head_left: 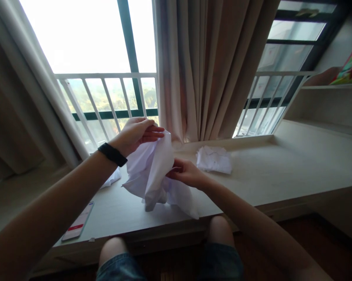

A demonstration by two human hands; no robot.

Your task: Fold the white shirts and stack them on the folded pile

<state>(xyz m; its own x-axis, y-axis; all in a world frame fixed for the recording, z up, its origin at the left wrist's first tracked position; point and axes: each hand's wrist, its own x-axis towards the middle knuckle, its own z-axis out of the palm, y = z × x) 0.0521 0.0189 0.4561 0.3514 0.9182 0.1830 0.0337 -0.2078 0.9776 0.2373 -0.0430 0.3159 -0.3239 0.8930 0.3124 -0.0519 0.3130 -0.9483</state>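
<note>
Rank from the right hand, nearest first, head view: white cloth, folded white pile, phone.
1. white cloth: in the grip of the right hand, directly at it.
2. folded white pile: on the desk, just right of it.
3. phone: far left, near the desk edge.

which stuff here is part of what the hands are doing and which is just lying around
In hand: white cloth, gripped by left hand and right hand.

Lying about: folded white cloth, phone, white piece behind the left wrist, all on the desk.
</note>
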